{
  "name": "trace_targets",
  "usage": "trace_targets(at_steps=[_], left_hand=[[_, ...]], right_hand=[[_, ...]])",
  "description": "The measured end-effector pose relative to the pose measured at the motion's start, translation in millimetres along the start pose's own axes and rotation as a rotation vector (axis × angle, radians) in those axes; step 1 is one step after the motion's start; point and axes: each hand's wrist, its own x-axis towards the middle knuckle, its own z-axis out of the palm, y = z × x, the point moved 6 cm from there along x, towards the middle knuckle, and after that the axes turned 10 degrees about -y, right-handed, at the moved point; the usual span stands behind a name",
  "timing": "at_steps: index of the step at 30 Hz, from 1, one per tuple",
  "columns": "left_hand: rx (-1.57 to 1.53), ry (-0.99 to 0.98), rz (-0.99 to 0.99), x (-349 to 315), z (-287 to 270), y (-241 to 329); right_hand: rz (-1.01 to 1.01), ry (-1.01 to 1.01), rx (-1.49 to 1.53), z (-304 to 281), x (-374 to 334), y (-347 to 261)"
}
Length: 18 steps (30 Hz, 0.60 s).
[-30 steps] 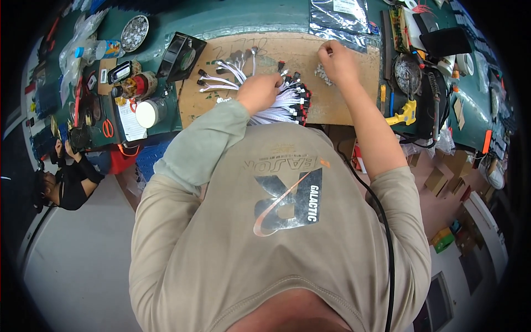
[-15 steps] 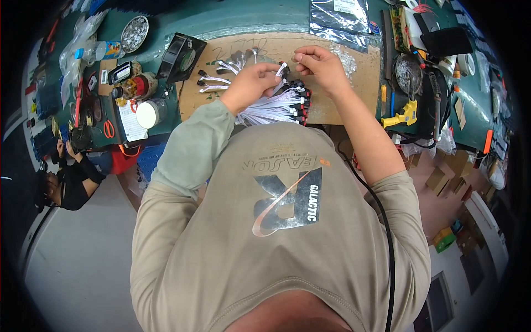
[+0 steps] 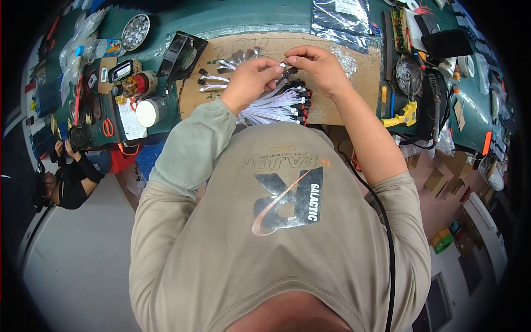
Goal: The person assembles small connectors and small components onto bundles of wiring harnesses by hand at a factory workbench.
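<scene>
Between the thumb and fingers of my left hand is the end of a white cable, its small white connector poking out toward the right. My right hand meets it there, thumb and forefinger pinched together at the connector; anything tiny inside that pinch is hidden. Below both hands lies a thick bundle of white cables, with black and red connectors at its right end. More cable ends with dark plugs fan out left of my left hand. Small clear-white pieces are scattered beyond my right hand.
Everything rests on a brown board on a green bench. Leftward stand a black fan-like frame, a white-lidded jar, red scissors and a metal dish. A yellow glue gun lies right. Another person sits far left.
My right hand has moved left, closing the gap to the connector held by my left hand. The left hand has shifted only slightly.
</scene>
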Motion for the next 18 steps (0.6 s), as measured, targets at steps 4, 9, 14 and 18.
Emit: trace_targets(at_steps=[4, 9, 14, 18], left_hand=[[-0.033, -0.008, -0.007, -1.5, 0.5, 0.8], [-0.022, 0.017, 0.031, -3.6, 1.0, 2.2], [-0.018, 0.0, 0.033, -3.8, 1.6, 1.5], [-0.04, 0.007, 0.028, -4.2, 1.6, 1.0]], right_hand=[[0.005, 0.009, 0.017, 2.0, 0.6, 2.2], [0.057, 0.008, 0.075, 4.4, -1.3, 3.0], [0.028, -0.013, 0.085, 5.7, -1.3, 3.5], [0.039, -0.007, 0.058, 6.2, -1.9, 2.6]])
